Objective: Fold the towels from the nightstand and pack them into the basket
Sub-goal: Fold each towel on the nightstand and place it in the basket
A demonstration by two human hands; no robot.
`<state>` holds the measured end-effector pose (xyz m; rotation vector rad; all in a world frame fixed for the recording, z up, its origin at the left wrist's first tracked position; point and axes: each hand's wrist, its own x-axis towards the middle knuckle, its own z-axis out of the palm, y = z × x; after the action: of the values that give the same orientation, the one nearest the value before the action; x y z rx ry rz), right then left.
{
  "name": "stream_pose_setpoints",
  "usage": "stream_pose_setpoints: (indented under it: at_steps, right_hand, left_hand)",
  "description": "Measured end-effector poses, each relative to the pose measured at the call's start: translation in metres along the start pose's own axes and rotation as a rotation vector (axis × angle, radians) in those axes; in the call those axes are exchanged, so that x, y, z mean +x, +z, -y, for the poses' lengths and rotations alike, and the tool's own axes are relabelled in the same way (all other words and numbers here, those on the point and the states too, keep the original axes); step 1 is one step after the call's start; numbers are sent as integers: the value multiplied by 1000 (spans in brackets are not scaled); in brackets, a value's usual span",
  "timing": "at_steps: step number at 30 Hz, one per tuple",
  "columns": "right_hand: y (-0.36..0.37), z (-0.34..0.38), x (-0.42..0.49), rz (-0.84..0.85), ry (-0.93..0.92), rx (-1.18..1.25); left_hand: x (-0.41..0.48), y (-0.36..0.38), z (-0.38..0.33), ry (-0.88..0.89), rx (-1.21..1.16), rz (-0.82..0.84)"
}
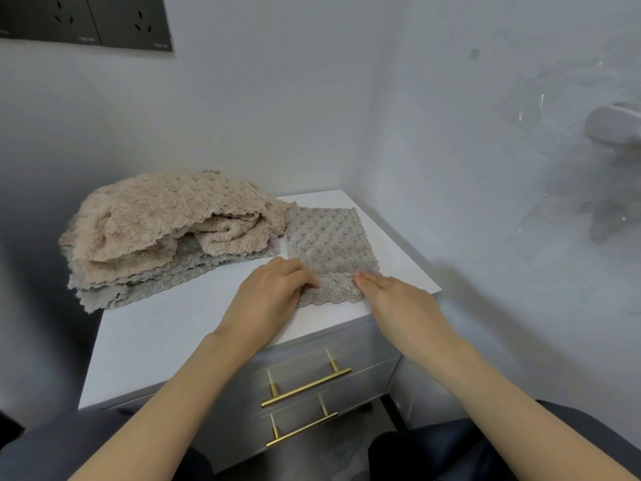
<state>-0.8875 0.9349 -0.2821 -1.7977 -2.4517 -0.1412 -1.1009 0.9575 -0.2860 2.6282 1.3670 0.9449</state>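
Note:
A small grey-beige towel [329,244] lies flat on the right part of the white nightstand top [166,338], its near edge turned up in a narrow fold. My left hand [274,293] rests on the towel's near left corner with fingers curled onto the fabric. My right hand [392,293] lies flat, fingers straight, pressing the near right corner. A loose pile of beige and grey towels [163,230] sits at the back left of the nightstand. No basket is in view.
The nightstand stands in a corner between white walls. Its grey drawers carry two brass handles [305,387]. Dark wall sockets [86,19] sit at the upper left. A clear plastic holder with a white object [610,126] hangs on the right wall.

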Motion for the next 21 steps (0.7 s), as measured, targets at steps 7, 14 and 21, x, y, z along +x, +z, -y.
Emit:
stream_pose_setpoints:
  at_steps: [7, 14, 21]
  right_hand:
    - [1, -12, 4, -128, 23, 210]
    - [-9, -24, 10, -176, 206, 657]
    - [-3, -27, 19, -147, 328, 708]
  left_hand:
    - [-7, -4, 4, -58, 56, 76]
    - [-3, -1, 8, -294, -73, 25]
    - [7, 8, 12, -537, -278, 34]
